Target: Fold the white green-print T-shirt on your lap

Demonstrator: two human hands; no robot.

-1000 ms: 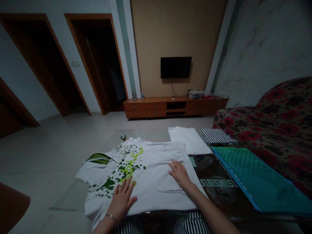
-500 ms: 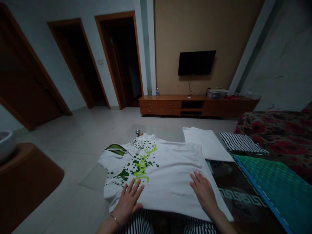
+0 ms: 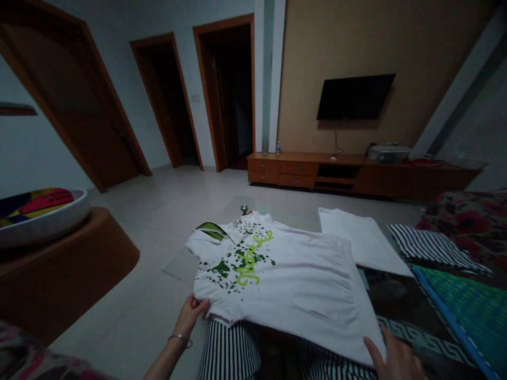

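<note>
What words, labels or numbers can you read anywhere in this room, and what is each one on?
White polo shirt: green script lettering, too stylised and blurred to read.
Water bottle on the wooden TV cabinet: label too small to read.
No other readable text.

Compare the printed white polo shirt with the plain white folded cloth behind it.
The polo shirt has green splatters and lime lettering; the folded cloth is plain. The left hand and right hand are at the shirt's hem, but neither touches the cloth. Both are white and lie on a glass tabletop.
</note>
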